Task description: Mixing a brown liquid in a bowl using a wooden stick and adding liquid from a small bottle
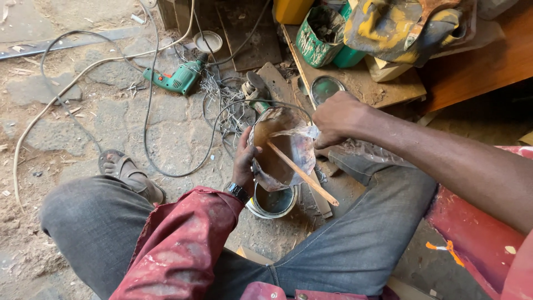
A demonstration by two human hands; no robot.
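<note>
My left hand (pixel 245 161) grips the left side of a cut-open clear plastic container (pixel 280 147) holding brown liquid, tilted over a small round tin (pixel 273 202) on the ground between my knees. A thin wooden stick (pixel 302 174) rests in the container and pokes out toward the lower right. My right hand (pixel 336 118) pinches the container's upper right rim. A wristwatch (pixel 237 191) sits on my left wrist below a red paint-stained sleeve (pixel 177 250).
A green electric drill (pixel 176 79) lies on the stone floor among cables (pixel 150 105) and metal shavings. Paint-smeared green cans (pixel 319 36) and a round lid (pixel 325 89) rest on a wooden board at the top. My sandalled foot (pixel 126 172) is at left.
</note>
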